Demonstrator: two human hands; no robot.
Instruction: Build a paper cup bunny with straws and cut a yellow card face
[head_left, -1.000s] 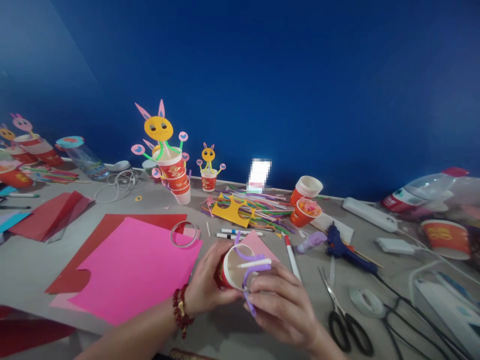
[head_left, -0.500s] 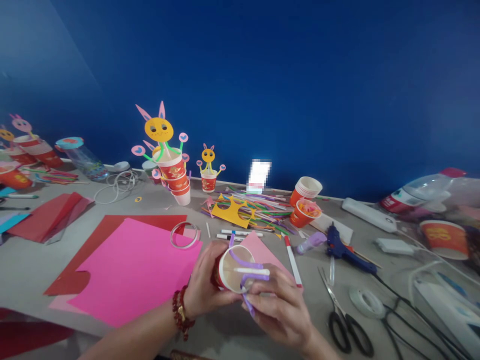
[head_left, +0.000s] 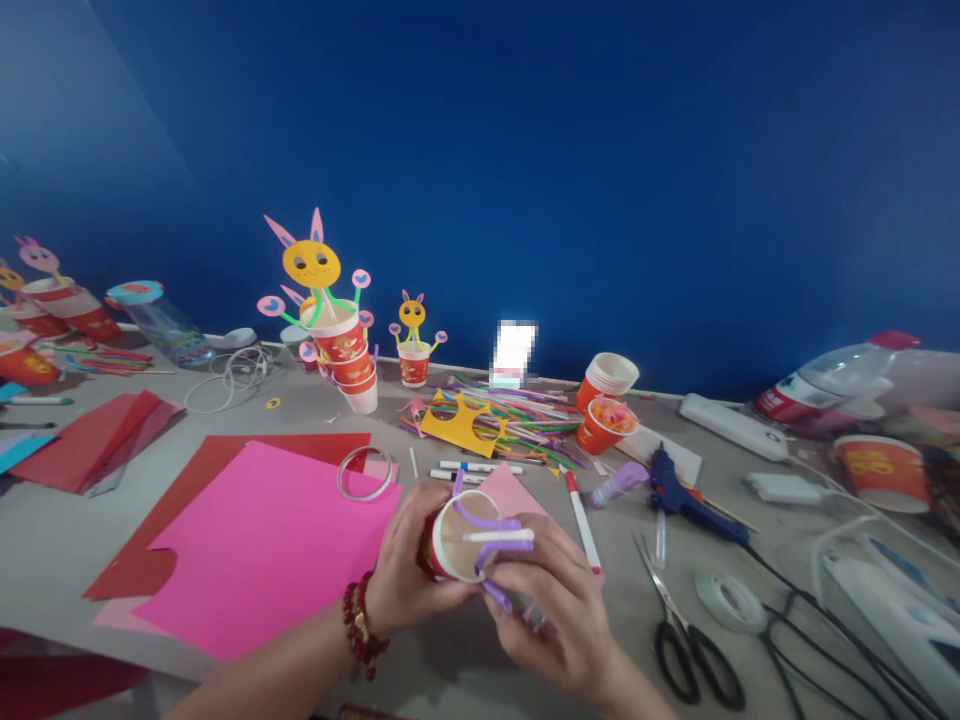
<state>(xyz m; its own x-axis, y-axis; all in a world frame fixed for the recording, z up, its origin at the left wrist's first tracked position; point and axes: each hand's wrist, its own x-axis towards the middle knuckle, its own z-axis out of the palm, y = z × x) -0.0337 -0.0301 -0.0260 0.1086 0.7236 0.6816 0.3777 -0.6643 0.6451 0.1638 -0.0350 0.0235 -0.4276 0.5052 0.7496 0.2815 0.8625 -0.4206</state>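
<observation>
A red and white paper cup is tilted with its mouth toward me, held in my left hand, whose fingers wrap round its side. Purple pipe cleaners bend over the rim, and a white stick juts out of the cup. My right hand is at the cup's right rim, its fingers closed around the lower purple pipe cleaner. A small shiny piece, too blurred to name, shows between its fingers. Bright pink paper lies left of my hands.
Decorated cup figures stand behind on the left. Pipe cleaners and a yellow paper scrap lie at the back. To the right are a red marker, glue gun, scissors, clear tape and black cables.
My right fingers have shifted slightly at the rim, and a small shiny piece now shows between them. The cup stays in my left hand. The whole view has moved a little.
</observation>
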